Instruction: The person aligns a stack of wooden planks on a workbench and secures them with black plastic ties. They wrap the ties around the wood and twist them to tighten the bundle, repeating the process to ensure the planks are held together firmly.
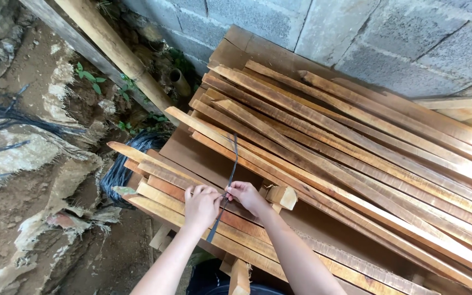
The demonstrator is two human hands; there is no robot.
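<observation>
Both hands work at the near end of a stack of rough-sawn wooden slats (356, 164), over a small group of slats (154, 177) that juts out leftward from the main pile.

Left hand (200, 205): fingers curled and pressed together, pinching a dark flat strap (231, 164) at the top of the slat group. Right hand (247, 195): just beside the left, almost touching it, fingers closed in a pinch on the same strap.

Strap position: one length runs up and away from the hands across the slats; the other hangs down below the hands, past the front edge of the group. The two lengths meet between the thumbs.

Progress, as judged from the lie of things: the strap already lies across the group, and both ends are gathered at one spot. No finished knot or twist shows; the hands cover the meeting point, so I cannot tell whether a tie is begun. The upper tail lies slack and curved, so the binding does not look tightened yet. The main pile to the right of the hands carries no visible strap.

Surroundings: a short wood block (281, 196) just right of the right hand; grey block wall (389, 38) behind the stack; bare earth (34, 180) and a coil of black strapping (124, 164) left of the left hand.
</observation>
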